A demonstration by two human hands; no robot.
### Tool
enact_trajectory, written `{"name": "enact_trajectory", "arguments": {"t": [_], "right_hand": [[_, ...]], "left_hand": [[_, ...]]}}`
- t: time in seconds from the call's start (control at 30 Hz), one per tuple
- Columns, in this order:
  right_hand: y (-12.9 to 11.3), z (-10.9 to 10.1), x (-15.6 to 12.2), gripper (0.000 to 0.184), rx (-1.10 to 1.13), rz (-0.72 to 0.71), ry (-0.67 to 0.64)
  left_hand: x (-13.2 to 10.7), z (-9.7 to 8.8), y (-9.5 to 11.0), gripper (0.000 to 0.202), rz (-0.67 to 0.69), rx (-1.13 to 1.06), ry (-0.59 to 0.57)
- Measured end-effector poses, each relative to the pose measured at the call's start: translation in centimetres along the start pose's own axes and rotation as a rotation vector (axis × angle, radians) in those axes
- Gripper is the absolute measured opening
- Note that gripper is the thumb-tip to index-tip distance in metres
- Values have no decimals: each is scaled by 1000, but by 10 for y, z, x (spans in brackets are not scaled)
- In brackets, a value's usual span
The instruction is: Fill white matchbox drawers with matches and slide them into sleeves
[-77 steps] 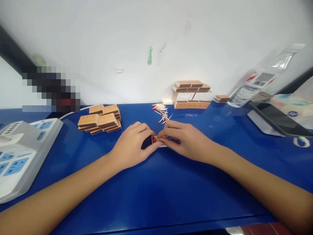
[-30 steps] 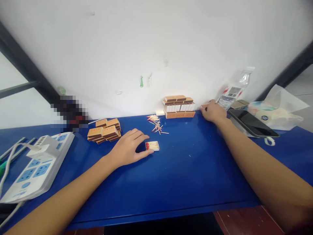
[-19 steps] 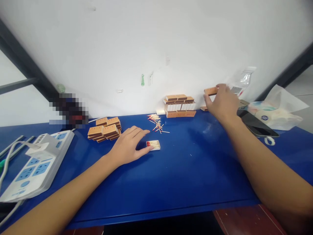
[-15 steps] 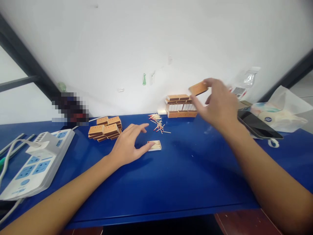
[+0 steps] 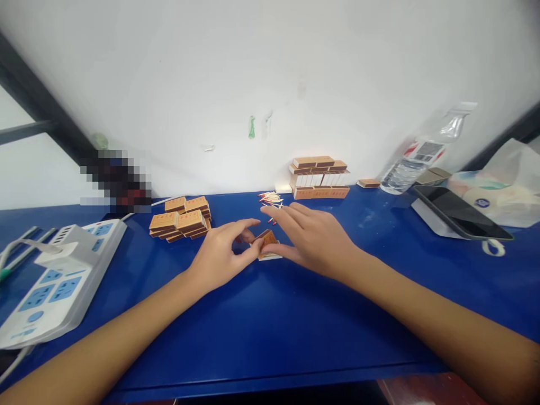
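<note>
My left hand (image 5: 223,247) pinches an orange-brown matchbox sleeve (image 5: 266,237) between its thumb and curled fingers, with the index finger raised. The sleeve is tilted over the small white matchbox tray (image 5: 270,257); only the tray's near edge shows clearly. On the other side, my right hand (image 5: 318,236) has its fingers stretched out and apart, its thumb tip against or close to the sleeve. Loose red-tipped matches (image 5: 271,198) lie just behind the hands, partly hidden by the right fingers.
Stacked matchboxes (image 5: 181,216) stand left; a matchbox structure (image 5: 320,180) stands by the wall. A single matchbox (image 5: 368,183), leaning water bottle (image 5: 415,160), phone (image 5: 464,214) and tissue pack (image 5: 489,188) are right. A power strip (image 5: 63,287) lies left on the blue table (image 5: 274,332).
My right hand has come down and left from near the matchbox structure, bringing the sleeve to the tray. My left hand now grips the sleeve. The view has shifted slightly.
</note>
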State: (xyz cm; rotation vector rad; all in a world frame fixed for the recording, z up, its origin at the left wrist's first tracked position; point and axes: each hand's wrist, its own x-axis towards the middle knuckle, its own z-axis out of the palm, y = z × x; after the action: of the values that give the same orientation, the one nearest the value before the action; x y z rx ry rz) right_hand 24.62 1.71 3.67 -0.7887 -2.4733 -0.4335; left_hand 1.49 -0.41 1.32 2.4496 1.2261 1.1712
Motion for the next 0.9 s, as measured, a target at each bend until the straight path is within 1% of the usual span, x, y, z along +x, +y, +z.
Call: {"name": "enact_trajectory", "arguments": {"t": [0.07, 0.13, 0.27, 0.37, 0.43, 0.47, 0.53, 0.6, 0.67, 0.73, 0.8, 0.83, 0.9], "right_hand": [[8, 3, -2, 51, 49, 25, -64], [15, 6, -4, 43, 124, 31, -132], [19, 12, -6, 49, 297, 52, -193], [17, 14, -7, 38, 347, 67, -191], [15, 15, -7, 33, 350, 71, -175], [15, 15, -7, 33, 353, 72, -166], [15, 15, -7, 34, 366, 71, -151], [17, 15, -7, 36, 388, 76, -150], [19, 13, -7, 41, 429, 104, -168], [21, 11, -7, 50, 504, 146, -224], [23, 9, -6, 56, 607, 165, -319], [24, 9, -6, 55, 657, 163, -364], [24, 10, -6, 45, 727, 161, -421]], "left_hand": [[-1, 1, -2, 26, -25, -20, -52], [-1, 1, -4, 24, -29, -1, -63], [1, -2, -7, 22, -62, 1, -72], [3, -5, -7, 24, -67, -6, -89], [3, -6, -7, 26, -20, 21, -91], [2, -6, -7, 28, 24, 48, -93], [2, -6, -8, 35, 134, 114, -103], [2, -6, -9, 37, 227, 164, -118], [4, -7, -11, 37, 255, 189, -123], [6, -10, -15, 37, 233, 195, -121], [7, -12, -19, 38, 189, 189, -128], [8, -13, -22, 38, 163, 183, -136], [9, -14, -26, 38, 111, 169, -157]]}}
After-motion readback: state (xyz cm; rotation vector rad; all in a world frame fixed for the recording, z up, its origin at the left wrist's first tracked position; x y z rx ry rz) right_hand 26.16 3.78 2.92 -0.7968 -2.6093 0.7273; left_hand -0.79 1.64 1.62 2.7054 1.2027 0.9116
